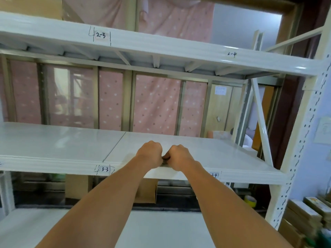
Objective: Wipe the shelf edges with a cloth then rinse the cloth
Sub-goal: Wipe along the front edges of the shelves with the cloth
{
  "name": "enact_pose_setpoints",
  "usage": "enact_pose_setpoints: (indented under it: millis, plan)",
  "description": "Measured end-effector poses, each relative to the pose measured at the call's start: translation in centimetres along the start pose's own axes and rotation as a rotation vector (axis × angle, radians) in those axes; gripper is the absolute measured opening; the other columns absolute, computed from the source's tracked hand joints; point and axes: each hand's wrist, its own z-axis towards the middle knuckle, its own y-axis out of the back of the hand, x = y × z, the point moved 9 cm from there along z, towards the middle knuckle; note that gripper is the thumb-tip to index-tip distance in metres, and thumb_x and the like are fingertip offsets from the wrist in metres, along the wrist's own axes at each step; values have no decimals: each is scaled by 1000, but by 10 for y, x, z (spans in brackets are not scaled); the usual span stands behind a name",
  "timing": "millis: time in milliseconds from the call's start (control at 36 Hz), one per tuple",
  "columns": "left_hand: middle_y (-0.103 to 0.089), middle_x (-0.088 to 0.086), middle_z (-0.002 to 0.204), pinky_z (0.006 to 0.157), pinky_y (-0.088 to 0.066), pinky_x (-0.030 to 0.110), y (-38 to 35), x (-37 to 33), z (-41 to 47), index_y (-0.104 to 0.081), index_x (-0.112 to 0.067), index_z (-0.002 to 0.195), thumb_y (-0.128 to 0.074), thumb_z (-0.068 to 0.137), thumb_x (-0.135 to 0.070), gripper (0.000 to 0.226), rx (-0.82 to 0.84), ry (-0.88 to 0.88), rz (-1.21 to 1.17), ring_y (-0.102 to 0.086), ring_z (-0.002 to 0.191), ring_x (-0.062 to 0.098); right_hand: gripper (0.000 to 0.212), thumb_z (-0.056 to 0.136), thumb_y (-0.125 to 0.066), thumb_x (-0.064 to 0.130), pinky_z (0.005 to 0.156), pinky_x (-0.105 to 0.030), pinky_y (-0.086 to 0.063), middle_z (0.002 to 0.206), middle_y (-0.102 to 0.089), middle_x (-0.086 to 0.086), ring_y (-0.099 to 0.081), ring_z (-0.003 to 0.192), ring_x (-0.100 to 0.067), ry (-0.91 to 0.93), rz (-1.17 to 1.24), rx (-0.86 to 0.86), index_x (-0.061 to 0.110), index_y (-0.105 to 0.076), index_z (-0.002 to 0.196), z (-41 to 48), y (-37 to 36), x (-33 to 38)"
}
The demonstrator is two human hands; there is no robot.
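- Landmark: the handwritten "3-3" label [104, 169] on the front edge of the white-painted metal middle shelf [53, 164].
- The dark, crumpled cloth [165, 160] lies on that front edge, to the right of the label. Only a sliver shows between the two fists.
- The left hand [149, 153] has a closed grip, with fingers curled down over the cloth.
- The right hand [180, 156] touches the left and clenches the cloth in the same way.
- Progress, as judged: wiping is in hand, partway along the edge right of the label.
- Which stretches are already clean cannot be told.
- Remaining, as judged: the rest of this edge, the white upper shelf [161, 49] above the label, and the rinse. No sink is in view.
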Motion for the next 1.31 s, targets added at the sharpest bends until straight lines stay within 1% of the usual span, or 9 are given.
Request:
enact_pose_setpoints:
  millis: [83,167,278,500,667,778,917,1028,1306]
  plan:
    - [-48,4,74,61,-45,28,9,7,9,-59,-11,78,-62,85,-11,8,-24,7,13,-54,73,22,22,95,-60,26,74,-31,-58,93,-67,-3,-61,76,-21,0,32,-25,27,-78,107,13,6,6]
    - [-48,3,73,61,-44,28,10,17,18,-61,-12,78,-61,86,-11,8,-29,23,40,-55,73,22,21,95,-61,25,73,-30,-58,91,-67,-3,-61,75,-20,9,44,-21,22,-78,105,23,4,17]
    - [-54,7,83,67,-48,29,2,13,31,-70,-10,89,-62,87,-14,9,-23,-2,42,-56,78,24,18,95,-63,26,77,-32,-58,92,-68,-6,-64,78,-23,-39,65,-25,17,-77,102,35,3,8]
    - [-50,7,84,65,-45,31,-11,24,62,-56,-12,78,-59,87,-9,11,-27,37,44,-55,81,25,22,92,-67,31,76,-32,-57,95,-66,-6,-62,80,-23,-76,135,-4,15,-78,101,77,-11,0]
    - [-57,10,91,64,-44,30,-27,36,107,-64,-12,85,-60,86,-8,6,-35,82,31,-55,81,25,26,91,-68,31,78,-33,-56,97,-65,-10,-57,80,-25,-72,152,-14,10,-76,103,121,-19,-7]
    - [-51,7,84,63,-44,31,-34,43,142,-61,-12,79,-58,84,-5,9,-28,77,24,-55,81,26,27,90,-68,32,81,-34,-56,102,-68,-12,-62,86,-29,-84,185,-11,10,-77,104,156,-25,-16]
    - [-65,11,98,64,-44,31,-47,55,190,-66,-10,90,-59,86,-7,8,-34,73,13,-54,79,24,30,91,-68,33,85,-35,-56,106,-70,-13,-64,90,-29,-86,209,1,10,-75,108,200,-35,-21]
    - [-65,12,100,72,-51,33,-59,59,227,-67,-10,101,-58,88,-9,16,-33,71,-1,-61,90,27,31,91,-68,34,87,-34,-56,105,-70,-12,-63,86,-28,-88,219,-4,12,-76,111,234,-40,-32]
    - [-55,6,82,72,-45,27,-80,68,299,-71,-8,96,-60,93,-16,14,-73,45,-10,-54,75,21,27,91,-70,37,89,-36,-57,104,-71,-10,-66,89,-29,-87,215,-41,19,-79,108,303,-54,-50]
